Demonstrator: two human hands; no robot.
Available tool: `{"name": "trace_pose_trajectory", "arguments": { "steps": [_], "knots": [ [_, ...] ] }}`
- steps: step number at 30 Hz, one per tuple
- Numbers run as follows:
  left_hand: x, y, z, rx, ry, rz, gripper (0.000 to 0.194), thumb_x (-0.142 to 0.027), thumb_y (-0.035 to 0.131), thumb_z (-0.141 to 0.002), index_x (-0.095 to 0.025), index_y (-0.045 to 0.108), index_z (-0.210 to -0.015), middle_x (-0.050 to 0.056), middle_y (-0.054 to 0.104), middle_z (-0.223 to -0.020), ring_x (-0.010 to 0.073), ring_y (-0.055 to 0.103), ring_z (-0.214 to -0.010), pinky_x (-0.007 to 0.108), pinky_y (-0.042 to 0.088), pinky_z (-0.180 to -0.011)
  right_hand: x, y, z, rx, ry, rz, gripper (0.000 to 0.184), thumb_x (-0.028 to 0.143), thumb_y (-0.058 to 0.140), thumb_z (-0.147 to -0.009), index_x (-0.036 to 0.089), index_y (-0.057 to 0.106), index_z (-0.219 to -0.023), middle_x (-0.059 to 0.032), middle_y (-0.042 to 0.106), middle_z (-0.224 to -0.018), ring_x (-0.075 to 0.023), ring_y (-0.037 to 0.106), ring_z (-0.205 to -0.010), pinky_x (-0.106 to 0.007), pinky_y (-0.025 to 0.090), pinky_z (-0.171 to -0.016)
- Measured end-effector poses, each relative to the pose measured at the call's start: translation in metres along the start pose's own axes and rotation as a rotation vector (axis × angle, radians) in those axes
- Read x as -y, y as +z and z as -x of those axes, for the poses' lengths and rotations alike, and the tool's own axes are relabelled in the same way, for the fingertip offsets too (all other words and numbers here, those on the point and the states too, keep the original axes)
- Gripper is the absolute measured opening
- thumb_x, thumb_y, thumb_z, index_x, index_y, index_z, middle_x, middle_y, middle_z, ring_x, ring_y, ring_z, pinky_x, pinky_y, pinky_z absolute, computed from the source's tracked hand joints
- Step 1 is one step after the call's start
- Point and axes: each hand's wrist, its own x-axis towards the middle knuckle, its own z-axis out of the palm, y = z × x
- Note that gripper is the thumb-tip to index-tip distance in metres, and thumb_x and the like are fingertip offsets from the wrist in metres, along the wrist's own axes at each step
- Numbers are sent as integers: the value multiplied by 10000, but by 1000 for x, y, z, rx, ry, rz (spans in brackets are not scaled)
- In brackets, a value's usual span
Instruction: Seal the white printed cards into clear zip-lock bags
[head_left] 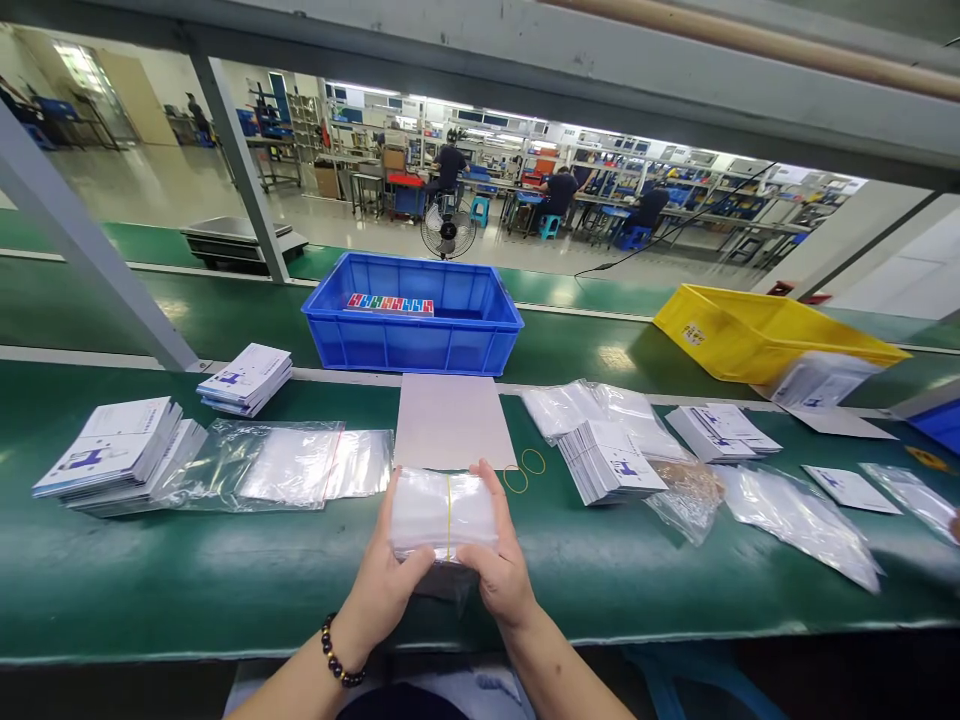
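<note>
bundle of clear bags (421,515) banded, two yellow bands (515,479) lying loose
above the counter's (247,580) near edge, fingers of left hand (388,580) and right hand (505,580) clamp its sides

Bundle of bags (420,515) held between left hand (386,585) and right hand (506,580) toward front edge of table (262,570); sheet (454,425) behind, reaching far edge, crate (416,345) beyond; left, loose bags (289,475), then booklet stack (112,440); right, booklet pile (611,465).
</note>
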Motion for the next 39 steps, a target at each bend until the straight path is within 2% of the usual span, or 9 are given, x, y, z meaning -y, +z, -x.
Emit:
{"name": "trace_pose_trajectory", "arguments": {
  "steps": [7,11,15,20,23,26,30,33,39],
  "knots": [
    [-1,-2,-12,-88,77,-144,749,-323,582,-729,-195,204,-1363,113,359,-1372,267,382,-1225,412,302,-1022,-2,1,-5,-86,-120,164,671,191,585,-653,234,375,-1289,-53,466,-1199,-220,487,-1053,-357,380,-935],
    [-20,-8,-26,-64,53,-240,695,-323,603,-688,-193,321,-1310,107,427,-1314,269,445,-1155,397,350,-966,5,4,-13,-169,-69,172,587,289,629,-678,216,446,-1230,-56,544,-1061,-184,557,-880,-310,455,-785],
    [-39,-10,-49,87,-94,-442,356,-343,612,-632,-168,576,-940,38,613,-883,205,569,-782,308,446,-701,17,3,-31,-148,159,121,348,312,700,-578,151,635,-880,-22,612,-715,-131,531,-579,-242,428,-530],
    [-42,-7,-84,188,-88,-697,226,-333,530,-666,-173,477,-516,-32,461,-503,147,493,-544,244,367,-506,21,-1,-53,-98,281,115,164,288,672,-558,130,626,-552,10,564,-500,-89,451,-451,-211,329,-440],
    [-56,-10,-90,150,5,-881,126,-250,498,-681,-166,575,-628,32,590,-664,212,563,-722,309,429,-654,18,-6,-61,-150,287,82,105,229,644,-539,134,643,-584,25,555,-472,-80,427,-414,-209,307,-424],
    [-75,-8,-75,31,367,-1030,286,-262,454,-757,-181,607,-985,101,575,-1114,288,435,-1122,429,288,-961,12,-11,-65,-277,235,36,186,303,614,-593,157,660,-700,15,600,-561,-104,492,-486,-225,372,-478],
    [-74,17,-42,463,580,-1065,688,-448,659,-602,-202,479,-1219,131,533,-1198,355,422,-1147,474,216,-1011,-3,-8,-54,-388,138,-93,372,493,529,-703,175,647,-855,-42,662,-907,-182,585,-887,-285,452,-761],
    [-60,26,-32,483,485,-1183,958,-400,780,-442,-132,406,-1282,202,542,-1128,413,472,-1052,530,267,-951,-16,-4,-40,-349,173,-199,544,616,482,-710,159,626,-967,-76,646,-1027,-238,550,-1036,-355,419,-892],
    [-38,-53,-20,271,409,-907,951,-561,699,-536,-210,323,-1336,149,426,-1312,367,372,-1192,496,249,-1013,-30,1,-19,-213,94,-151,726,723,383,-710,200,513,-1196,-76,479,-1302,-213,347,-1264,-390,176,-1085]
  ]
}}
